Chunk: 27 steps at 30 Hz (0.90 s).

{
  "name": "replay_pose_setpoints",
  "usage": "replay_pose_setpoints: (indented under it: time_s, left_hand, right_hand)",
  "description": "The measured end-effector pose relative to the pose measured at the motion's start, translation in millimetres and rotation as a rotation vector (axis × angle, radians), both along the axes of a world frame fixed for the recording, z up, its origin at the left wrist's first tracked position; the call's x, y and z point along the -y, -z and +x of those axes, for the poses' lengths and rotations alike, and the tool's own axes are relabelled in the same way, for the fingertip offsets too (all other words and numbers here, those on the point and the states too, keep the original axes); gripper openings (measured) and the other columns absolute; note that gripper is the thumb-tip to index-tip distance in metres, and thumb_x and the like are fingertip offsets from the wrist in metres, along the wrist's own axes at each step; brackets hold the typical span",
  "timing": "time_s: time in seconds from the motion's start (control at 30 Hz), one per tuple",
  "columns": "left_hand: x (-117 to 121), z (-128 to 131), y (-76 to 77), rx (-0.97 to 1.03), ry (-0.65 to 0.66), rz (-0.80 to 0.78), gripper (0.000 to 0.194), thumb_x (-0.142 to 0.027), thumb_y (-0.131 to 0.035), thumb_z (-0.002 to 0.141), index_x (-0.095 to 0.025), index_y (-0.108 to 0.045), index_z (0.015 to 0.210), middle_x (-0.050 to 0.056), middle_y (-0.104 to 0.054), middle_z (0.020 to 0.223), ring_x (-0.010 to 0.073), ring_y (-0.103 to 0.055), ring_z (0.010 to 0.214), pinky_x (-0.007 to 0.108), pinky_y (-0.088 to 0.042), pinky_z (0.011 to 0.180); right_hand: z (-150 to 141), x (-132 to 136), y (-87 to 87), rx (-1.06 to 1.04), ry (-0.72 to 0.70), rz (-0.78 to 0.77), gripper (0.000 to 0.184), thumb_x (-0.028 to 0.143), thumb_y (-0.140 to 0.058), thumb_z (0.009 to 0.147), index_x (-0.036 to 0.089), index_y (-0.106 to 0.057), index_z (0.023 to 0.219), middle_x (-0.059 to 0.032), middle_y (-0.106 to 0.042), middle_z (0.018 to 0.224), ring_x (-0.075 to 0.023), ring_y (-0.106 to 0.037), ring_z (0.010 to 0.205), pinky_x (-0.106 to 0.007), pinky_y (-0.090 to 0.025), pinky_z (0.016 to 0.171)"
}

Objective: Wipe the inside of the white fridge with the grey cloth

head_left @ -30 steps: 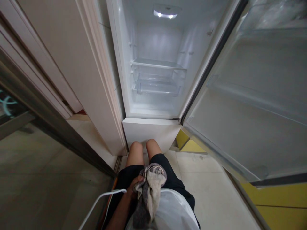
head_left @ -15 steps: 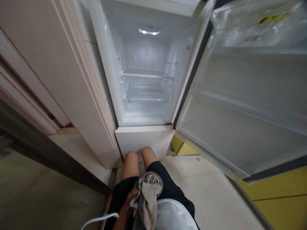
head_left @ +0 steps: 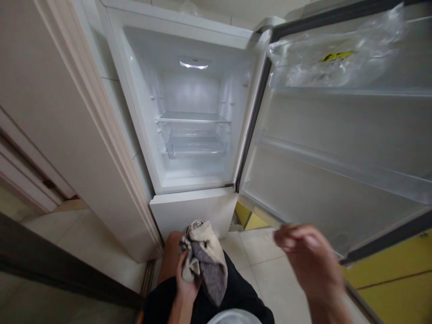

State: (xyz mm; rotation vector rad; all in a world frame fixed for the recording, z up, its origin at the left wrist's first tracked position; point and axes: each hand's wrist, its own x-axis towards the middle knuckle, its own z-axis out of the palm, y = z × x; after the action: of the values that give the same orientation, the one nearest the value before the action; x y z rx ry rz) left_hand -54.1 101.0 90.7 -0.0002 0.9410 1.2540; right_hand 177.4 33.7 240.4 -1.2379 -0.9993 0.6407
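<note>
Here, a bunched cloth (head_left: 207, 256) in the left hand (head_left: 187, 279), before an open fridge (head_left: 191, 92).

Cloth: grey and beige, in front of the fridge, over the person's dark shorts (head_left: 248, 292); left hand wrapped around its side. Right hand (head_left: 303, 249): raised, front right of the fridge, by its door (head_left: 351, 130); fingers curled, blurred, whether the tips meet cannot be told. Inside the fridge: lit lamp (head_left: 194, 64), high; shelf (head_left: 194, 117), lower; clear drawer (head_left: 197, 147), beneath the shelf. On the fridge door, top rack: clear plastic bag (head_left: 337, 63), yellow-and-black mark. Right of the fridge, low: yellow cabinet (head_left: 398, 279). Left of the fridge: pale door frame (head_left: 111, 157).
</note>
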Motion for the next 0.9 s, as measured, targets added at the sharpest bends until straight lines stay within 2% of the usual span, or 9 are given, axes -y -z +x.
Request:
replay_pose_setpoints:
  time_s: [0.07,0.17,0.27,0.33,0.4,0.47,0.63,0.77,0.9]
  left_hand:
    - [-26,24,-29.7,0.028,-0.021,0.094,0.023,-0.038,-0.074,0.068,-0.029,-0.072,0.089,-0.004,-0.077,0.083,0.0183,-0.073,0.080,0.030,-0.058,0.077]
    - [-65,53,-65.3,-0.177,-0.157,0.276,0.022,-0.041,-0.070,0.073,-0.025,-0.067,0.087,-0.002,-0.073,0.080,0.0185,-0.070,0.082,0.031,-0.056,0.080]
    - [-100,72,-84.4,-0.295,-0.232,0.330,0.029,-0.035,-0.073,0.068,-0.023,-0.066,0.093,-0.001,-0.072,0.089,0.0163,-0.068,0.082,0.030,-0.054,0.079]
    - [-120,82,-90.4,-0.379,-0.266,0.385,0.042,-0.029,-0.079,0.062,-0.023,-0.065,0.101,0.000,-0.072,0.100,0.0156,-0.067,0.088,0.030,-0.053,0.084]
    - [-137,91,-94.0,-0.474,-0.286,0.447,0.058,-0.023,-0.085,0.057,-0.024,-0.063,0.111,0.000,-0.071,0.109,0.0162,-0.066,0.095,0.031,-0.052,0.091]
    - [-152,103,-96.5,-0.572,-0.261,0.513,0.070,-0.020,-0.087,0.055,-0.026,-0.061,0.120,0.002,-0.070,0.116,0.0181,-0.066,0.100,0.033,-0.050,0.097]
    - [-178,147,-95.5,-0.786,0.016,0.737,0.078,-0.022,-0.081,0.061,-0.021,-0.055,0.134,0.011,-0.066,0.134,0.0260,-0.064,0.120,0.040,-0.047,0.110]
    - [-190,178,-85.9,-0.806,0.190,0.799,0.063,-0.022,-0.075,0.061,-0.020,-0.063,0.123,0.009,-0.070,0.129,0.0266,-0.064,0.120,0.041,-0.046,0.111]
    - [-199,184,-75.0,-0.763,0.292,0.775,0.040,-0.020,-0.070,0.058,-0.019,-0.072,0.098,0.006,-0.076,0.105,0.0249,-0.068,0.102,0.039,-0.050,0.100]
  right_hand:
    - [8,-4,33.0,-0.163,-0.042,-0.080,0.034,0.061,-0.067,0.084,0.027,-0.069,0.082,-0.0055,-0.065,0.076,-0.0215,-0.060,0.070,-0.039,-0.051,0.068]
    - [-7,-26,118.2,-0.246,-0.153,-0.332,0.034,0.059,-0.070,0.072,0.025,-0.067,0.077,-0.0057,-0.066,0.076,-0.0231,-0.061,0.069,-0.040,-0.050,0.069]
    - [-27,-34,200.2,-0.047,-0.211,-0.388,0.019,0.045,-0.064,0.068,0.026,-0.062,0.070,-0.0052,-0.064,0.074,-0.0288,-0.065,0.077,-0.047,-0.054,0.077]
    - [-37,-28,234.2,0.131,-0.195,-0.368,0.017,0.032,-0.061,0.067,0.029,-0.065,0.083,-0.0061,-0.068,0.086,-0.0328,-0.068,0.090,-0.052,-0.055,0.087]
    - [-45,-21,251.0,0.291,-0.170,-0.334,0.030,0.022,-0.057,0.068,0.032,-0.066,0.095,-0.0070,-0.069,0.102,-0.0335,-0.067,0.106,-0.054,-0.054,0.099]
    - [-51,-16,256.9,0.404,-0.159,-0.320,0.037,0.016,-0.054,0.072,0.033,-0.064,0.103,-0.0078,-0.068,0.112,-0.0326,-0.065,0.114,-0.054,-0.053,0.105]
    - [-63,-16,264.6,0.586,-0.108,-0.286,0.037,0.012,-0.054,0.080,0.030,-0.060,0.111,-0.0099,-0.064,0.130,-0.0307,-0.061,0.127,-0.050,-0.053,0.110]
    - [-67,-16,275.2,0.707,-0.049,-0.227,0.036,0.011,-0.055,0.083,0.025,-0.061,0.115,-0.0115,-0.060,0.141,-0.0279,-0.059,0.132,-0.045,-0.054,0.110]
    - [-71,-16,283.0,0.747,-0.012,-0.217,0.041,0.011,-0.056,0.081,0.025,-0.061,0.119,-0.0110,-0.059,0.145,-0.0273,-0.060,0.133,-0.041,-0.055,0.108]
